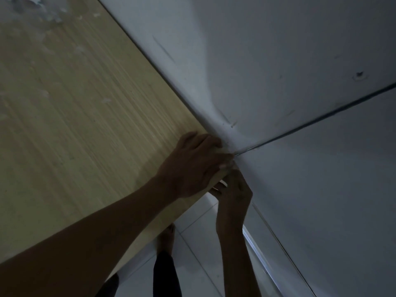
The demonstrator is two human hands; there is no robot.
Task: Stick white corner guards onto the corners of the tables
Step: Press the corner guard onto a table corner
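One table (81, 116) with a pale wood-grain top fills the left of the view, and its far right corner sits tight in the angle where two white walls (289, 61) meet. Two hands work at that corner. The left hand (192, 166) lies over the tabletop's corner, fingers curled down across the edge. The right hand (233, 194) comes up from below, just beside the right edge, fingers bent toward the corner; the light is too dim to tell what either hand holds. A small pale bit (230, 166) shows between the fingertips at the corner, possibly one corner guard. Beside the table's right edge, a narrow strip of tiled floor (199, 243) lies open, with one bare foot (167, 236) on it.
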